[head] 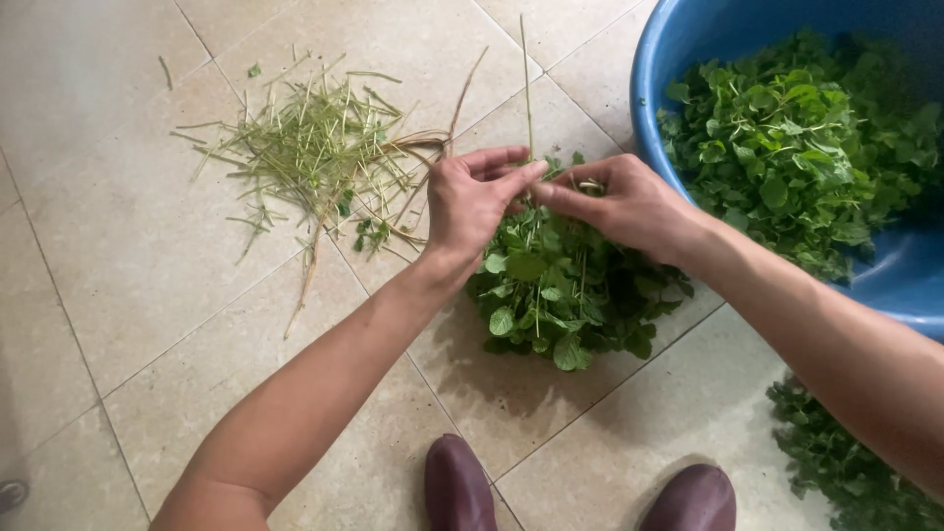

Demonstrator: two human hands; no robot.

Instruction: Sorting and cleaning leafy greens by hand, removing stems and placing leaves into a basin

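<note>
My left hand (pixel 470 202) and my right hand (pixel 619 202) meet over a heap of green leafy herbs (pixel 565 285) on the tiled floor. Both pinch the same thin green stem (pixel 525 88), which sticks up and away from the fingertips. The fingers of the two hands touch at the stem's lower part, just above the leaves. A few leaves show between the thumbs.
A pile of bare stripped stems (pixel 315 147) lies on the tiles to the left. A big blue basin (pixel 654 59) full of leafy greens stands at the right. More greens (pixel 846 472) lie bottom right. Two dark red shoes (pixel 457 487) are at the bottom edge.
</note>
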